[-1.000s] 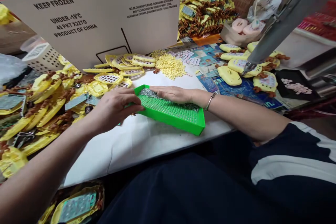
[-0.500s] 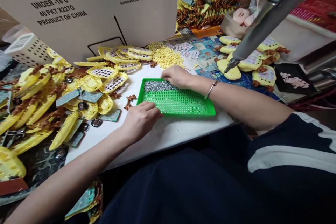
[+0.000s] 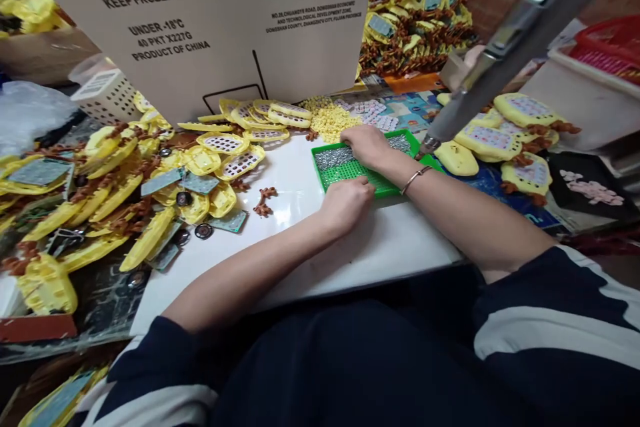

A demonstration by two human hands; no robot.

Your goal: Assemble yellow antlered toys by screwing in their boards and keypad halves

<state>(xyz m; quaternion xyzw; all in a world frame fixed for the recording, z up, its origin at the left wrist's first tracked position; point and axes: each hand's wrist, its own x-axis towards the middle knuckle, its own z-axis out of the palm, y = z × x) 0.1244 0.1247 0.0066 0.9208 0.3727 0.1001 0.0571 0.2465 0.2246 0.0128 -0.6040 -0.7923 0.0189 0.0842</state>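
Note:
A green perforated tray (image 3: 339, 175) lies flat on the white table top (image 3: 300, 200), with a heap of small metal screws (image 3: 331, 157) at its far side. My right hand (image 3: 367, 145) rests palm down on the tray over the screws, fingers loosely spread; a bracelet (image 3: 415, 178) circles its wrist. My left hand (image 3: 347, 203) is at the tray's near edge, fingers curled against it.
A cardboard box wall (image 3: 200, 33) stands behind. Yellow plastic shells and circuit boards (image 3: 115, 193) cover the left side. Yellow pellets (image 3: 335, 121) lie beyond the tray. A hanging power screwdriver (image 3: 480, 73) slants over the tray's right end, with yellow toy bodies (image 3: 520, 127) beyond it.
The tray, tilted up a second ago, now lies flat and has slid away to the right. Both hands moved with it, the left from its left end to its near edge.

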